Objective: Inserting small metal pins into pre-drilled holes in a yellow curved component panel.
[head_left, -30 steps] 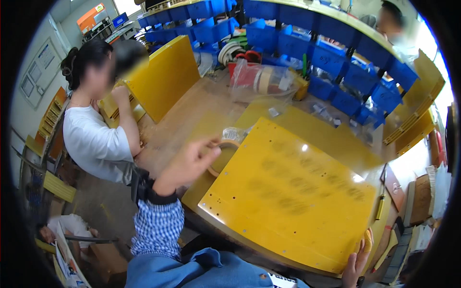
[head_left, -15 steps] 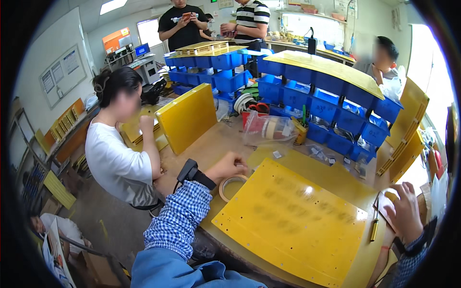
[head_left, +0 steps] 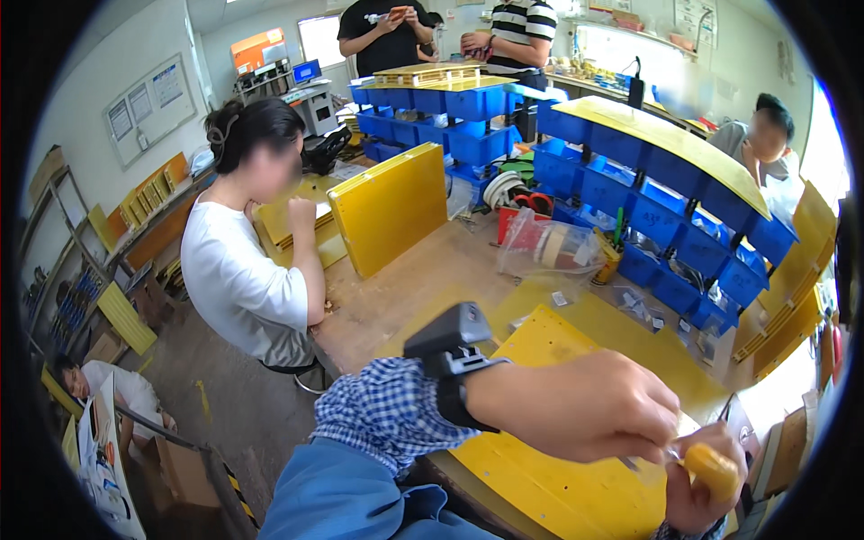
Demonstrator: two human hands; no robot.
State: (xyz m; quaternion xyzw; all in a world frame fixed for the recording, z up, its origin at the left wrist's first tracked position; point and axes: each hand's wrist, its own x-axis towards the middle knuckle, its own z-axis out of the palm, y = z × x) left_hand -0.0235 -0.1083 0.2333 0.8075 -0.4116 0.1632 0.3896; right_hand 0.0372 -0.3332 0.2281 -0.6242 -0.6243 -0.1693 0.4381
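Note:
My left hand [head_left: 594, 409] reaches across a yellow panel [head_left: 531, 477], its fingertips pinched together. Just beyond them, at the panel's right side, my right hand [head_left: 706, 481] is closed, and the two hands meet. A small shiny spot shows between the fingertips, too small to name. Something rounded and yellow [head_left: 711, 470] sits at the right hand's fingers, blurred; I cannot tell if it is a finger cover or a held thing. A black device [head_left: 450, 333] is strapped to my left wrist. My left arm and hands hide much of the panel.
Ahead stand stacked blue bins [head_left: 630, 211] with a yellow sheet on top. Near them lie a clear plastic bag [head_left: 549, 249] and small packets. Upright yellow boards [head_left: 391, 211] stand at left, beside a seated person in white [head_left: 247, 261]. Other people are around the room.
My left hand has swung right across the panel to meet the right hand. The right hand, spread before, has lowered and closed. The tape roll is now hidden, and the view has shifted.

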